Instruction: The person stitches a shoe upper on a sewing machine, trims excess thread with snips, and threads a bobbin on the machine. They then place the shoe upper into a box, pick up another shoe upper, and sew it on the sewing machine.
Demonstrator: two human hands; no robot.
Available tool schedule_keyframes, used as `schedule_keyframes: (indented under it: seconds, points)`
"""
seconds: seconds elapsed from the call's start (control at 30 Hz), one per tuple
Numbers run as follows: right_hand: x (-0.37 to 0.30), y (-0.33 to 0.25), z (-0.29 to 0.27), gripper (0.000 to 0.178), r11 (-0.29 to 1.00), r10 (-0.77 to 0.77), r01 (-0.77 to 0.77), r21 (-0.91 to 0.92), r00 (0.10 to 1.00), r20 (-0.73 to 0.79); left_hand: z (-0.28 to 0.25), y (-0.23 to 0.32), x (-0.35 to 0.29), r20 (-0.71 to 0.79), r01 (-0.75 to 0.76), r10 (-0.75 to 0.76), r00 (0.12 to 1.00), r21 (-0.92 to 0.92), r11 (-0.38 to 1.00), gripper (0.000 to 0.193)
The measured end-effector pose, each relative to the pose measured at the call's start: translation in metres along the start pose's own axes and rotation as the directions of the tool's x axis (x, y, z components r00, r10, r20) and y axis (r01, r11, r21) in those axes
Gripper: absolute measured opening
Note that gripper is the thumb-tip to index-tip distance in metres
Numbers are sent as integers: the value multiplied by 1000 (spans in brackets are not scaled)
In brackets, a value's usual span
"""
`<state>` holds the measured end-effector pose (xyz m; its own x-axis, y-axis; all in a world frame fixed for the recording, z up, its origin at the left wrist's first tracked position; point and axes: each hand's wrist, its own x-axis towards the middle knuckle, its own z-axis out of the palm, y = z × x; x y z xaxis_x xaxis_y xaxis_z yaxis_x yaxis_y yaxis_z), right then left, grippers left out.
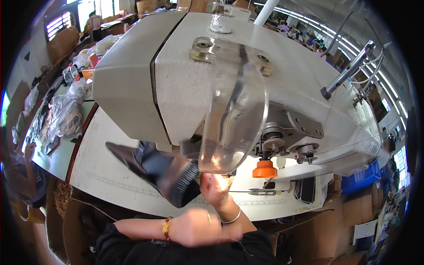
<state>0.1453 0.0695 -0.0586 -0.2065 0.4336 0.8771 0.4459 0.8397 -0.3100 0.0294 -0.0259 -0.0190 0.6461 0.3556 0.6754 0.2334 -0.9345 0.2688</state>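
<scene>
The dark shoe (154, 164) is by the sewing machine (176, 88), over the bench (95, 154), so the work looks only partway done; I can't tell if the blurry left hand's (193, 227) or half-hidden right hand's (215, 189) fingers are pinching.

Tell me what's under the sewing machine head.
Under the sewing machine head: a blurred dark shoe piece, partly covered, and the right hand, above the white table. The head and glare on the clear guard cover the fingertips and the stitching spot.
</scene>
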Motion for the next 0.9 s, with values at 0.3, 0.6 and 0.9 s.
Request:
schedule_keyframes:
  seconds: [0.3, 0.6, 0.9]
  points:
    - [22, -3, -23, 44, 949, -261, 281, -142, 954, 146, -132, -33, 1, -57, 535, -593, 803, 507, 676, 56]
    - [33, 3, -35, 29, 869, -416, 458, -188, 881, 223, -120, -120, 6, 368, 705, -692, 621, -648, 288, 30]
    - [31, 17, -29, 37, 885, -362, 429, -182, 879, 312, -70, -164, -14, 111, 526, -667, 737, -714, 463, 37]
